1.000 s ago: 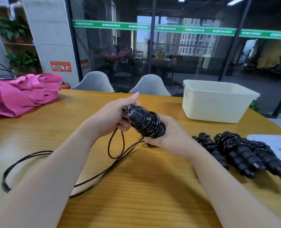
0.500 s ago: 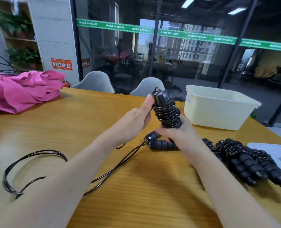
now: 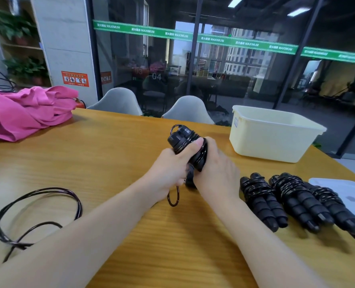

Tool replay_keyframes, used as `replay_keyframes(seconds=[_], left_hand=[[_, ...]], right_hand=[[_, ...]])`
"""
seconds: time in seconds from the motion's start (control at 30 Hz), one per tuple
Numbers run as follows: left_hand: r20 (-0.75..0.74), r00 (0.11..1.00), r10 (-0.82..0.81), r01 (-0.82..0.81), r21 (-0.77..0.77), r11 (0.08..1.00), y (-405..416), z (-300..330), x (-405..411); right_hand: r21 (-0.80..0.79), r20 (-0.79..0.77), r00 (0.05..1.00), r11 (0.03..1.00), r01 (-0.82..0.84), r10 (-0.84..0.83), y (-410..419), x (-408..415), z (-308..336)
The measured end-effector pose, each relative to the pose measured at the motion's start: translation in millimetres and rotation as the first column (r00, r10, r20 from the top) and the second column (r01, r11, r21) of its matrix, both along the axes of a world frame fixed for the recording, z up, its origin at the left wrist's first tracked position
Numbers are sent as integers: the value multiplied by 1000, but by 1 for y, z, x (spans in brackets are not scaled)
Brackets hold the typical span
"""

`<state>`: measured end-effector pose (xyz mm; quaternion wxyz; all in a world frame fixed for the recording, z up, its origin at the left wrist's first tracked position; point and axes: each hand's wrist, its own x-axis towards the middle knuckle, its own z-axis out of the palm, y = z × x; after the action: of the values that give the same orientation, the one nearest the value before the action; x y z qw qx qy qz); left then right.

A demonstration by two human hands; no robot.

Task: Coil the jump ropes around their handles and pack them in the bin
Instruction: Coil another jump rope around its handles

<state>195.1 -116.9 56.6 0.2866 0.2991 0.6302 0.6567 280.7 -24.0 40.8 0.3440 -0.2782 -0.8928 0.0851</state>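
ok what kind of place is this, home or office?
Most likely an office or co-working meeting area: a long wooden table with grey shell chairs, glass partition walls carrying a green MAXIMUM banner strip, and more desks numbered 04 behind the glass.

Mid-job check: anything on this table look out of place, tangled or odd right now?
Nothing damaged or spilled. The loose rope trails in loops at the table's left while both hands grip the handles. Three coiled ropes lie on the table, outside the bin. A pink cloth sits far left.
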Motion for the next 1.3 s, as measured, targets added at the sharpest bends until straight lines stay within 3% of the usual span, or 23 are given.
replay_keyframes(seconds=[0.1,0.2,0.27,0.37,0.43,0.5,0.57,0.73,0.9,1.0,1.2,1.3], left_hand=[[-75,997,-12,14,37,999,-7,4,-9],[-104,992,-73,83,88,993,-17,13,-22],[-95,982,-166,177,131,975,-21,16,-26],[-166,942,-290,312,124,942,-24,14,-24],[-195,931,-310,334,107,936,-24,13,-22],[-214,931,-296,321,95,942,-23,11,-22],[-233,933,-274,303,96,948,-22,11,-21],[-269,959,-93,127,110,986,-12,9,-17],[-372,928,12,38,129,991,-7,7,-15],[-315,945,84,-34,162,986,-5,5,-14],[-279,953,115,-93,90,992,-7,7,-13],[-245,965,93,-82,56,995,-9,6,-18]], right_hand=[[-89,14,982,979,-184,186,6,3,1],[-405,-102,894,802,-438,436,19,15,19],[-593,-231,831,604,-533,506,29,22,29],[-818,-416,702,98,-566,578,28,30,34],[-857,-490,673,-164,-489,554,24,31,31],[-838,-545,667,-324,-439,507,24,30,27],[-818,-574,655,-385,-428,491,27,28,25],[-803,-595,646,-323,-501,478,29,21,25],[-782,-612,634,-238,-576,474,25,18,21],[-781,-572,654,-85,-618,495,21,14,21],[-720,-449,747,297,-628,491,16,9,17],[-695,-424,759,359,-623,495,14,6,13]])
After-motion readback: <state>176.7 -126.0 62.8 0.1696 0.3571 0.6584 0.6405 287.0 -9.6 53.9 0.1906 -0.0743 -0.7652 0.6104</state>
